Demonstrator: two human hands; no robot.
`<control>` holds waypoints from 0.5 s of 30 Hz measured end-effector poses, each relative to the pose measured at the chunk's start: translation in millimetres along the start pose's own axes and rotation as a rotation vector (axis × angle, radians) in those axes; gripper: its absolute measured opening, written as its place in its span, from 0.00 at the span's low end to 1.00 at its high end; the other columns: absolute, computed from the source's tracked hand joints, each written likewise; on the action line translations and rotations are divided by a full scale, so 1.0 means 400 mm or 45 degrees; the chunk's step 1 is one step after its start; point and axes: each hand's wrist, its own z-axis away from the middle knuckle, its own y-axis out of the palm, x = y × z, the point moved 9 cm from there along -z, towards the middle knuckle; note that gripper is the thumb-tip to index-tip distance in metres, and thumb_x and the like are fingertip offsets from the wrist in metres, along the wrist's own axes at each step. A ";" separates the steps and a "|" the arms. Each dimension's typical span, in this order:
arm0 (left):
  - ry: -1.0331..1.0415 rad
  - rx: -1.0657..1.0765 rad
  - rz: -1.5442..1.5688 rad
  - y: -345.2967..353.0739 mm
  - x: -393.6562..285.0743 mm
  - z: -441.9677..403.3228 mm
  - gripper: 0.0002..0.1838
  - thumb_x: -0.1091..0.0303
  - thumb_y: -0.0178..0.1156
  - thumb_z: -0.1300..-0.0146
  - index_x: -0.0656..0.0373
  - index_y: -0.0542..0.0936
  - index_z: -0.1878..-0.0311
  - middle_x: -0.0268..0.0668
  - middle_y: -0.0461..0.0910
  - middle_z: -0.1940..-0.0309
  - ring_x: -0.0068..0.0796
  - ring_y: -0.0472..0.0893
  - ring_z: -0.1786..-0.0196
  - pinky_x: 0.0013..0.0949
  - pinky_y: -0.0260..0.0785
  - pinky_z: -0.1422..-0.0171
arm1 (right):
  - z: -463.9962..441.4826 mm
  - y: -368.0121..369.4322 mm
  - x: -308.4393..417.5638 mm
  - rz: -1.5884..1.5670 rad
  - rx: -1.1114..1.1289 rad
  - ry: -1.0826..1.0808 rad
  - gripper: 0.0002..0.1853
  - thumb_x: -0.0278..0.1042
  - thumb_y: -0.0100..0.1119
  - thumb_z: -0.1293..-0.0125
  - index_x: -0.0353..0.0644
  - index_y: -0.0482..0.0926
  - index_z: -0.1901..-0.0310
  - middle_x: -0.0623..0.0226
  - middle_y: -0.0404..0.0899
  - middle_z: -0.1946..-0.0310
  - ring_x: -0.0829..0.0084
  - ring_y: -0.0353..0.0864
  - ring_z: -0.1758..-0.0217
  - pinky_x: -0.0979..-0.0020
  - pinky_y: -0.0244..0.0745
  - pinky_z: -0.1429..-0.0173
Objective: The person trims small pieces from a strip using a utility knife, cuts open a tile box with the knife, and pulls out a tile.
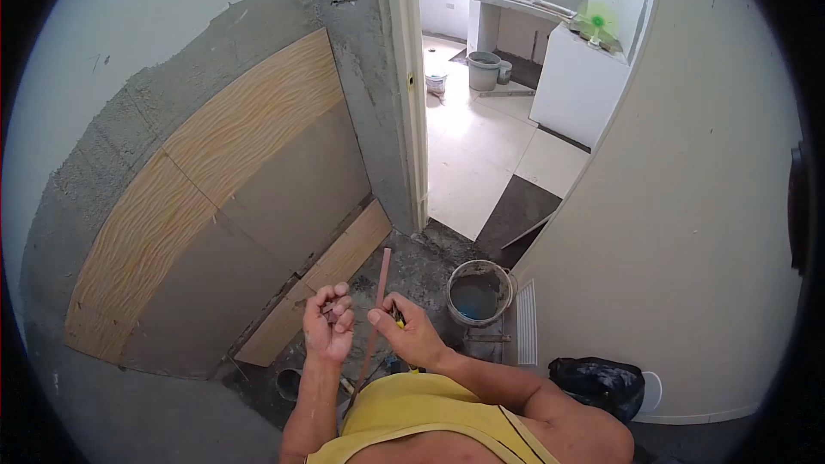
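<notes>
Half-tiled wall (275,163) on one side, grubby grey floor (410,266) below, bucket (468,273) of greyish liquid nearby. Person's left hand (328,326) is palm-up, fingers curled loosely around a few small brownish bits (330,313). Right hand (412,332) grips a yellow-and-black tool (396,317), can't tell what kind, with the thumb against a thin reddish strip (383,279). That strip sits between both hands, long axis running away from the yellow top (421,417), far end leaning slightly right.

No legible text — no labels, numbers, brands; no signs
</notes>
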 end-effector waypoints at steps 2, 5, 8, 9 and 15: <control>-0.089 -0.048 0.010 -0.004 0.032 -0.006 0.07 0.71 0.53 0.27 0.60 0.74 0.50 0.37 0.73 0.59 0.20 0.73 0.68 0.20 0.61 0.80 | 0.002 -0.006 -0.006 0.018 -0.008 0.019 0.12 0.38 0.61 0.28 0.39 0.72 0.62 0.75 0.69 0.70 0.84 0.65 0.64 0.76 0.66 0.61; -0.208 0.008 -0.045 0.024 0.056 -0.011 0.08 0.70 0.53 0.26 0.58 0.75 0.48 0.34 0.74 0.62 0.19 0.71 0.70 0.20 0.60 0.80 | -0.002 -0.014 -0.024 0.014 -0.027 0.041 0.12 0.38 0.60 0.27 0.39 0.72 0.62 0.74 0.69 0.70 0.84 0.65 0.66 0.77 0.65 0.62; -0.191 0.110 -0.181 0.064 0.059 -0.017 0.07 0.67 0.53 0.25 0.56 0.75 0.48 0.29 0.72 0.68 0.17 0.68 0.72 0.19 0.57 0.80 | -0.005 -0.017 -0.027 -0.019 -0.044 0.076 0.14 0.40 0.60 0.28 0.37 0.72 0.62 0.68 0.71 0.72 0.79 0.66 0.67 0.72 0.67 0.62; -0.188 0.105 -0.183 0.078 0.059 -0.017 0.07 0.67 0.53 0.25 0.56 0.75 0.48 0.29 0.72 0.68 0.17 0.68 0.72 0.19 0.57 0.80 | -0.006 -0.019 -0.028 -0.030 -0.051 0.099 0.16 0.42 0.60 0.29 0.36 0.72 0.61 0.61 0.72 0.73 0.74 0.67 0.68 0.67 0.69 0.61; 0.053 0.134 -1.349 0.186 0.062 -0.023 0.15 0.58 0.58 0.26 0.55 0.75 0.43 0.21 0.68 0.70 0.10 0.64 0.70 0.20 0.58 0.71 | -0.008 -0.025 -0.031 0.101 -0.026 0.075 0.12 0.37 0.57 0.28 0.36 0.75 0.56 0.57 0.79 0.68 0.73 0.74 0.65 0.67 0.72 0.57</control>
